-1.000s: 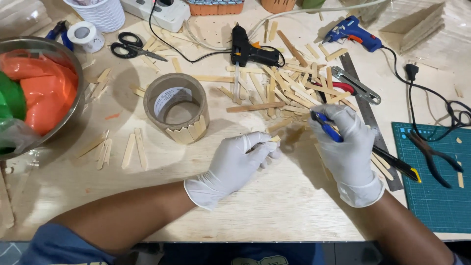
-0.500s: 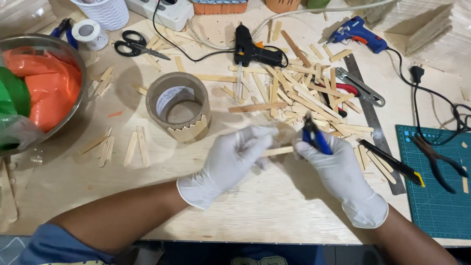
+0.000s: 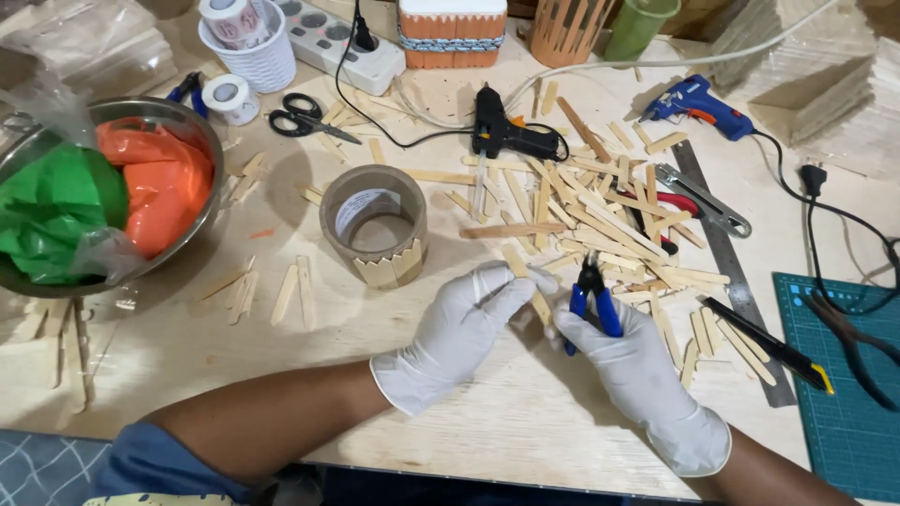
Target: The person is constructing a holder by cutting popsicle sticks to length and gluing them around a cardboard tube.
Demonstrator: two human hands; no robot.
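A cluttered wooden surface (image 3: 281, 375); at centre frame the gloved left hand (image 3: 464, 323) has its fingers pinching a stick (image 3: 525, 276), while the right hand (image 3: 623, 351) has its fingers clenched around blue pliers (image 3: 591, 295) right beside it

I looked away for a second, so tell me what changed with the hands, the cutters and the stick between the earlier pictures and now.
The right hand has turned the blue-handled cutters from slanting to nearly upright, tips pointing away. The left hand keeps hold of the wooden stick, which went from level a moment ago to slanting away from the person. Both hands stay together at the table's middle. The cardboard ring, steel bowl and loose sticks lie unchanged.
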